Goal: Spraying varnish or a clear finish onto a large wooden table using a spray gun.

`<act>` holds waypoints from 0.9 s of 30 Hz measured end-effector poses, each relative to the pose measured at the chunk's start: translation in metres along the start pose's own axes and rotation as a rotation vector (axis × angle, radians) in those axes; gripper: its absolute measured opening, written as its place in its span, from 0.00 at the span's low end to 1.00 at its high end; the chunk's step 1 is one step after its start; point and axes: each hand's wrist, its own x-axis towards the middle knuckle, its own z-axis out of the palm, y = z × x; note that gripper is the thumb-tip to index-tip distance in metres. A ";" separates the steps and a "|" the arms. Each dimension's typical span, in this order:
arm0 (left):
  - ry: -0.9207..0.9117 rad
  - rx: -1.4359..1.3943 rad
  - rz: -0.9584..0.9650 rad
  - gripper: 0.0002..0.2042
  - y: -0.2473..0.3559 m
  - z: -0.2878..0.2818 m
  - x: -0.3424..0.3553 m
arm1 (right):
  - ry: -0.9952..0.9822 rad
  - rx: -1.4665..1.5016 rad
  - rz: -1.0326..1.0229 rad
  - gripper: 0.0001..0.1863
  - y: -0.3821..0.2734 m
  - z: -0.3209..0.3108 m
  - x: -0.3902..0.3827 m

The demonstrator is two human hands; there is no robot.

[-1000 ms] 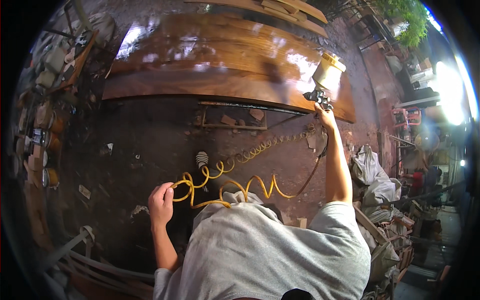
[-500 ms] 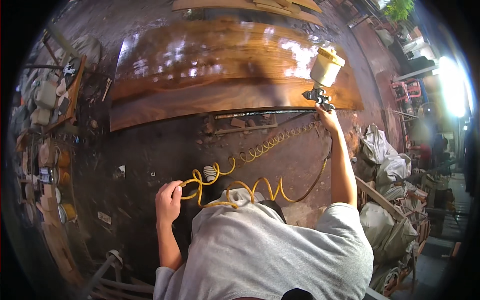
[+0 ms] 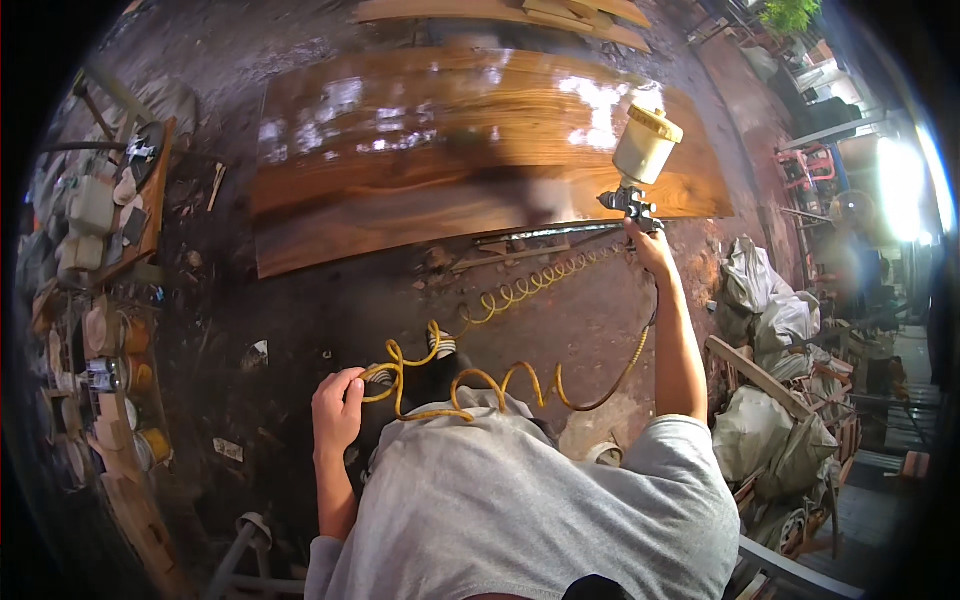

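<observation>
My right hand is shut on a black spray gun with a cream cup on top, held over the near right part of a glossy, wide wooden slab. My left hand, low at the left, grips a loop of yellow coiled hose. The coils run across in front of my body, one length rising toward the right hand, another curving up to it from below. Striped shoes show partly behind the hose. The gun's trigger and my fingers around it are partly hidden.
More boards lie beyond the slab. Cans and jugs crowd racks at left. White sacks and scrap timber are piled at right, near a pink plastic chair and a bright light. A metal frame stands lower left.
The spray gun and right hand have shifted slightly left and down in the view. The slab appears lower and farther right as the view moved. More of my shoes shows behind the hose.
</observation>
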 end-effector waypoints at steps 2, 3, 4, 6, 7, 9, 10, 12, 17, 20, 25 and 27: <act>-0.006 0.008 0.001 0.10 -0.004 -0.009 -0.006 | -0.038 0.096 0.016 0.20 -0.003 0.002 -0.004; 0.001 -0.002 0.002 0.10 -0.009 -0.011 -0.011 | -0.046 0.081 -0.005 0.21 -0.003 0.005 -0.008; 0.009 -0.014 0.006 0.10 -0.011 -0.015 -0.012 | -0.043 0.083 -0.005 0.21 -0.002 0.008 -0.008; 0.005 -0.006 0.015 0.10 -0.013 -0.027 -0.013 | -0.013 0.105 -0.011 0.21 0.000 0.015 -0.007; 0.004 0.003 0.014 0.10 -0.016 -0.030 -0.015 | -0.014 0.104 -0.012 0.21 -0.003 0.019 -0.011; 0.017 -0.009 0.010 0.10 -0.029 -0.031 -0.022 | -0.044 0.112 0.005 0.20 -0.015 0.026 -0.021; 0.028 -0.020 0.007 0.10 -0.035 -0.032 -0.025 | -0.043 0.110 0.003 0.20 -0.023 0.029 -0.027; 0.036 -0.028 -0.001 0.10 -0.044 -0.045 -0.025 | -0.013 0.057 -0.031 0.18 -0.046 0.042 -0.036; 0.071 -0.046 -0.022 0.10 -0.056 -0.048 -0.042 | -0.048 0.061 -0.024 0.17 -0.047 0.049 -0.044; 0.072 -0.033 -0.024 0.10 -0.062 -0.060 -0.052 | -0.029 0.038 -0.019 0.16 -0.059 0.059 -0.055; 0.089 -0.036 -0.034 0.10 -0.079 -0.079 -0.067 | -0.036 0.129 -0.140 0.16 -0.086 0.085 -0.078; 0.095 -0.039 -0.041 0.10 -0.079 -0.086 -0.075 | -0.052 0.118 -0.100 0.16 -0.093 0.092 -0.087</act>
